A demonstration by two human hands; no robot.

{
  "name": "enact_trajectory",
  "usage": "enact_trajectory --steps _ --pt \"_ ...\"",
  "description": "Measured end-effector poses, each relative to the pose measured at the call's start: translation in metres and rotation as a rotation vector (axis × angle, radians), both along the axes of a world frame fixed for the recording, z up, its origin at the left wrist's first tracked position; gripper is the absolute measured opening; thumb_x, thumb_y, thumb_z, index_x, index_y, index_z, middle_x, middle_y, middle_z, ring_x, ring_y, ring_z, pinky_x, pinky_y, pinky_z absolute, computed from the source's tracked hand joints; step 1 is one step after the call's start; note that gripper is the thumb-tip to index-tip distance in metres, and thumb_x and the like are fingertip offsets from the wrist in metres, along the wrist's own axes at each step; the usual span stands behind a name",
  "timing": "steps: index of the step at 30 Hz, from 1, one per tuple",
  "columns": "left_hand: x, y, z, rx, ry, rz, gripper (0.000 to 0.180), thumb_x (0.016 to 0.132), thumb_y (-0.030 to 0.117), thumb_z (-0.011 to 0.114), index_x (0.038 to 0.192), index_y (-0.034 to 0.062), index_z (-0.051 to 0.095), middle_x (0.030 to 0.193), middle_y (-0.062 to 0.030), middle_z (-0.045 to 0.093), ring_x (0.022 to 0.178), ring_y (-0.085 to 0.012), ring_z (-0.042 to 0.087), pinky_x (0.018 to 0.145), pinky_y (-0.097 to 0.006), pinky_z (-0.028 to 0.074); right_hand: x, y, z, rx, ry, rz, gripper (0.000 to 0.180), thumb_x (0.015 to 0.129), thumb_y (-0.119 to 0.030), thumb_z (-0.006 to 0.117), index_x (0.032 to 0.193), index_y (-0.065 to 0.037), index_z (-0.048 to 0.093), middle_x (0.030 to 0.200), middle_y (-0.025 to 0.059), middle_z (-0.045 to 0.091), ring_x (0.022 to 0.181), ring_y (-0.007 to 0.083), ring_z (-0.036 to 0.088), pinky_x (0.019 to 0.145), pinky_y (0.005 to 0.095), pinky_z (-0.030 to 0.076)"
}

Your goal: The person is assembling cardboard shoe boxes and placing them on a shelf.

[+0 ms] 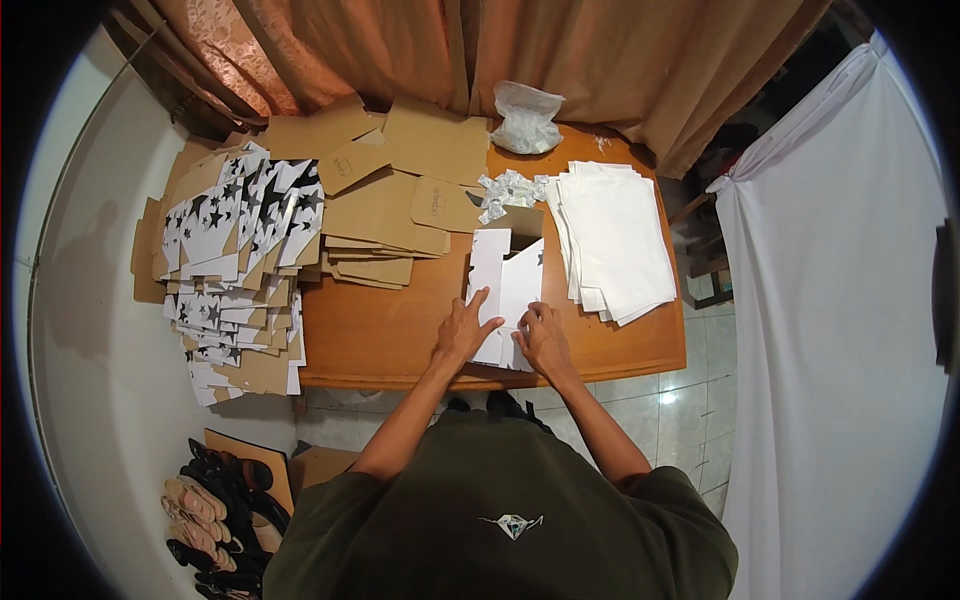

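A partly folded cardboard box (488, 262), white with dark stars, lies near the front edge of the table. Its brown inside shows at the far end, where a flap stands up. My left hand (463, 330) rests on the box's left side, thumb and forefinger spread over the white panel. On the right side, my right hand (546, 342) has its fingers bent over the box's edge and its thumb on the near panel. The undersides of both hands are hidden.
Star-printed cardboard sheets (215, 290) pile up at the left. Behind them lie brown cardboard blanks (385, 215). Small silvery packets (512, 190) sit beyond the box, near a clear plastic bag (527, 118). White sheets (615, 240) are stacked on the right of the wooden table (370, 335).
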State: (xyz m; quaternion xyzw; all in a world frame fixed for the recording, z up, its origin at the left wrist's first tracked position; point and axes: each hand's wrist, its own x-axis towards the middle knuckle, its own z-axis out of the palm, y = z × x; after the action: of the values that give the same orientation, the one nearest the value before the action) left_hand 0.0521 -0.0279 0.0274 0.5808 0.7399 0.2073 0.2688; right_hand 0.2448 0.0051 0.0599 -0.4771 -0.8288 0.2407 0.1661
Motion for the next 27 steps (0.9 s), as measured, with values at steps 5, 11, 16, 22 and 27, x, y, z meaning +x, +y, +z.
enact_trajectory --steps 5,11,16,22,27 --pt "-0.006 0.000 -0.009 -0.022 -0.030 -0.016 0.066 0.092 0.053 0.066 0.149 0.0290 0.044 0.115 -0.0244 0.056 0.102 -0.0483 0.064 0.085 -0.054 0.054 0.000 0.004 -0.008 0.024 0.044 -0.029 0.023 0.080 -0.014 0.081 0.091 -0.001 0.066 0.121 0.0201 0.053 0.112 0.0390 0.051 0.094 0.0469 0.046" --pt "-0.010 -0.003 -0.003 -0.002 -0.076 -0.052 0.070 0.088 0.039 0.075 0.149 0.0298 0.043 0.119 -0.0228 0.054 0.104 -0.0463 0.064 0.085 -0.052 0.054 0.000 0.006 -0.016 -0.007 0.066 -0.062 0.023 0.076 -0.011 0.084 0.085 -0.001 0.066 0.121 0.0205 0.050 0.112 0.0391 0.050 0.094 0.0465 0.045" --pt "0.000 0.000 0.008 -0.072 0.001 -0.020 0.073 0.085 0.035 0.079 0.149 0.0304 0.044 0.121 -0.0218 0.053 0.101 -0.0443 0.065 0.084 -0.052 0.055 0.004 0.005 -0.024 -0.038 0.124 -0.076 0.024 0.075 -0.008 0.084 0.090 -0.002 0.066 0.127 0.0210 0.045 0.114 0.0382 0.046 0.096 0.0454 0.042" --pt "0.001 0.002 0.008 -0.017 0.143 -0.037 0.072 0.083 0.030 0.081 0.147 0.0260 0.047 0.132 -0.0233 0.049 0.117 -0.0456 0.057 0.095 -0.052 0.051 0.006 0.004 -0.021 -0.094 0.158 -0.148 0.054 0.074 -0.012 0.087 0.120 -0.004 0.059 0.138 0.0229 0.040 0.116 0.0438 0.048 0.099 0.0476 0.043" --pt "-0.014 0.008 -0.001 0.110 -0.244 -0.054 0.078 0.076 0.019 0.087 0.144 0.0218 0.049 0.140 -0.0232 0.043 0.126 -0.0449 0.052 0.104 -0.048 0.048 0.008 0.009 -0.021 -0.216 0.296 -0.196 0.077 0.076 -0.013 0.086 0.140 -0.002 0.045 0.146 0.0277 0.041 0.123 0.0472 0.050 0.105 0.0464 0.044"
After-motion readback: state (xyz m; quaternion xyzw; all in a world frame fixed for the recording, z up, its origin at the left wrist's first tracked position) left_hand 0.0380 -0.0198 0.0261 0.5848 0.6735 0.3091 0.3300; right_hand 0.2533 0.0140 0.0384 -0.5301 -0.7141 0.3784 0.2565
